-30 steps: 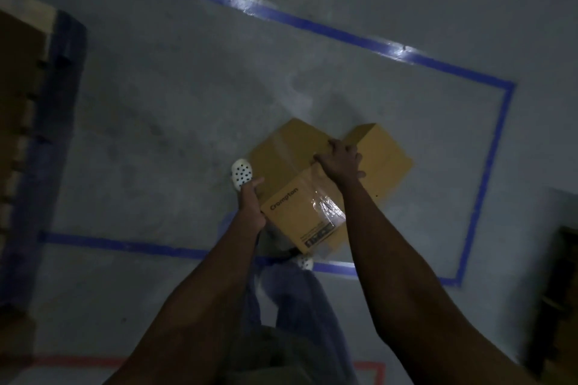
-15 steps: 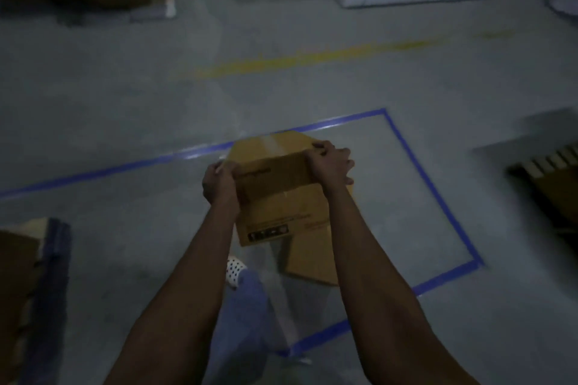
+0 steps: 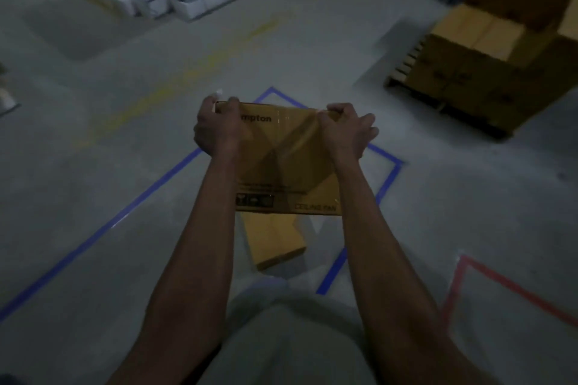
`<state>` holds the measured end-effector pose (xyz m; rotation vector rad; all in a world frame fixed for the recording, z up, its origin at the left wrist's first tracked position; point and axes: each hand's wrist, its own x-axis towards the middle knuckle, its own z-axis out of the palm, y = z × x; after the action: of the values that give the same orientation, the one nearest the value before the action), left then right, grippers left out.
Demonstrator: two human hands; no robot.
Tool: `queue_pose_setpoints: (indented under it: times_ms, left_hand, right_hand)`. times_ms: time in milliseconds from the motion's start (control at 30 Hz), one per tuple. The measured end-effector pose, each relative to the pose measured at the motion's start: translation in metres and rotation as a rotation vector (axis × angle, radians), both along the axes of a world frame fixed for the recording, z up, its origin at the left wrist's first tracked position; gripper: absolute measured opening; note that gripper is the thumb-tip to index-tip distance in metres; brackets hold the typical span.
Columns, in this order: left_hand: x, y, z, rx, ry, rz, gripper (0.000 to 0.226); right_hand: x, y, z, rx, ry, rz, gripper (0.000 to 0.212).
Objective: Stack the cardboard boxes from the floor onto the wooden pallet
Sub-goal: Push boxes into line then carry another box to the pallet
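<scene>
While the carry step is under way, the left hand (image 3: 215, 130) is gripping the upper left corner of the cardboard box (image 3: 281, 162), its fingers curling over the far edge and closing on it. The box is hanging in the air between the two forearms, printed face towards the camera, clear of the grey floor and above the blue tape outline (image 3: 140, 201). Directly beneath it a second box (image 3: 272, 241) is lying flat on the floor inside that outline. The right hand (image 3: 345, 131) is clamping the upper right corner in the same manner, fingers wrapping the edge. Further right, well apart from the hands, the wooden pallet (image 3: 403, 69) is sitting on the floor and already bearing stacked boxes (image 3: 488, 37) in at least two layers; motion is blurring that region, so free slots are not readable. Judgement: pick-up is done and transport is beginning. The next move is calling for a turn and walk to the right. After that comes lowering the box squarely onto a level spot of the stack, edges lining up with its neighbours.
</scene>
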<state>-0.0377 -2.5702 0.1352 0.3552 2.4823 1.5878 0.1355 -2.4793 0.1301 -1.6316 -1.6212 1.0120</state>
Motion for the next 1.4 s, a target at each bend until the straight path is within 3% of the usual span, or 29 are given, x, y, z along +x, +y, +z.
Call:
queue_pose_setpoints:
  times_ms: [367, 733, 867, 1033, 1167, 1400]
  left_hand:
    - [0.099, 0.177, -0.027, -0.232, -0.004, -0.606, 0.048]
    - [0.245, 0.351, -0.068, -0.289, -0.077, -0.89, 0.065]
    - [0.303, 0.449, -0.065, -0.313, -0.049, -0.912, 0.063]
    - [0.352, 0.566, -0.042, -0.273, -0.054, -0.885, 0.045]
    - [0.372, 0.645, -0.025, -0.213, -0.066, -0.851, 0.044]
    - [0.383, 0.798, -0.03, -0.05, -0.083, -0.603, 0.024]
  right_hand:
    - [0.126, 0.084, -0.005, -0.085, -0.111, -0.507, 0.03]
    - [0.252, 0.199, -0.045, -0.221, -0.102, -0.818, 0.033]
    - [0.305, 0.292, -0.044, -0.235, -0.116, -0.84, 0.047]
    - [0.354, 0.401, -0.021, -0.171, -0.17, -0.807, 0.04]
    - [0.37, 0.475, -0.011, -0.109, -0.154, -0.83, 0.034]
    - [0.374, 0.635, -0.02, 0.032, -0.106, -0.922, 0.025]
